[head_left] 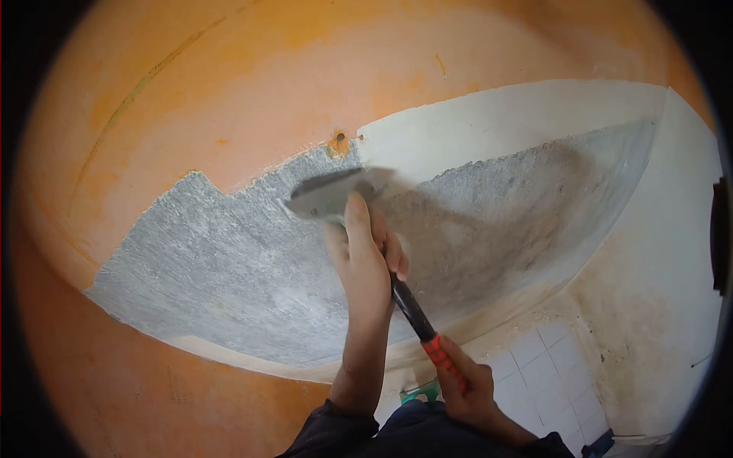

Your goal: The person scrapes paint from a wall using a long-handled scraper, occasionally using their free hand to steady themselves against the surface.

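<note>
A long-handled scraper crosses the middle of the view, its wide metal head (336, 195) slightly blurred against the wall. My left hand (366, 240) is wrapped round the upper shaft close behind the head, with the thumb stretched along it. Lower down, my right hand (467, 385) grips the red and black handle (443, 360). Rough grey bare wall (221, 259) lies around the head. Just above it are the edge of the orange paint (267, 99) and a white painted strip (489, 122).
A small hole with an orange rim (339, 142) is in the wall above the scraper head. White tiles (546, 374) show at the lower right, beside a stained pale wall (641, 305). A dark object (719, 237) is at the far right edge.
</note>
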`<state>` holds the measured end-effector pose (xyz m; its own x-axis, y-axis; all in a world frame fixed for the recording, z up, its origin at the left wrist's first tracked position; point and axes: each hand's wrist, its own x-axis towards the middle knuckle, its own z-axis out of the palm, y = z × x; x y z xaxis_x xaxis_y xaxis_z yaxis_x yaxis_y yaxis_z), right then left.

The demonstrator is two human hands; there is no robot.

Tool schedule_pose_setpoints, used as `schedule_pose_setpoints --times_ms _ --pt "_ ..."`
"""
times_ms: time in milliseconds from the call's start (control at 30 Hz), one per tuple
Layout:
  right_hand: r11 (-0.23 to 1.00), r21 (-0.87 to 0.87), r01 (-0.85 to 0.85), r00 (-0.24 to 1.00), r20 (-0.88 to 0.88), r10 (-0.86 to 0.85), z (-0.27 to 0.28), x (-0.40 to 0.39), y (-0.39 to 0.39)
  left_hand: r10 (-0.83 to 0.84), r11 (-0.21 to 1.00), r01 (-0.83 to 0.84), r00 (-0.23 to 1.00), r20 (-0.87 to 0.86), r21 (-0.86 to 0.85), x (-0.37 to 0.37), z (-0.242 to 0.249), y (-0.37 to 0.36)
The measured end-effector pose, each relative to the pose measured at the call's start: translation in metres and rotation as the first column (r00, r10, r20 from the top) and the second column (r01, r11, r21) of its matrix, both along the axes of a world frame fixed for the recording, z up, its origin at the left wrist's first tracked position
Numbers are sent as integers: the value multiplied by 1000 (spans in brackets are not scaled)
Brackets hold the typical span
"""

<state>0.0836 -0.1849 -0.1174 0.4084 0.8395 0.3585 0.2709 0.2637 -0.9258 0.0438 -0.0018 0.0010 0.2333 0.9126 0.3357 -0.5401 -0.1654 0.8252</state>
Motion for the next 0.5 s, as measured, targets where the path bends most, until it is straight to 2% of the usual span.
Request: schedule_pose_setpoints --times_ms 33,67,133,267,333,400,467,500 --pt "999 -10 -33 996 -83 32 3 0 3 -15 999 14 1000 24 44 0 5 3" --pt "999 -8 -35 996 -82 34 -1 -4 0 -12 999 11 1000 24 46 -1 4 0" --pt "998 -50 -32 999 -45 30 -11 -9 -4 24 1000 -23 999 -27 20 -3 1 -4" --pt "1000 -13 0 1000 11 0 -13 -4 4 -5 1000 5 1000 -8 -15 -1 -1 -1" --pt "998 51 -47 998 48 44 4 6 13 17 997 -19 1000 18 75 2 13 8" --pt "997 44 -59 998 26 58 3 1 9 -5 995 3 1000 24 101 0 11 5" --pt "995 96 -9 1000 18 7 -4 -8 3 -23 999 23 1000 16 39 -2 -1 -1" --pt "998 14 -58 998 -39 59 -3 -6 -3 -12 1000 12 1000 -3 26 -2 -2 -3"
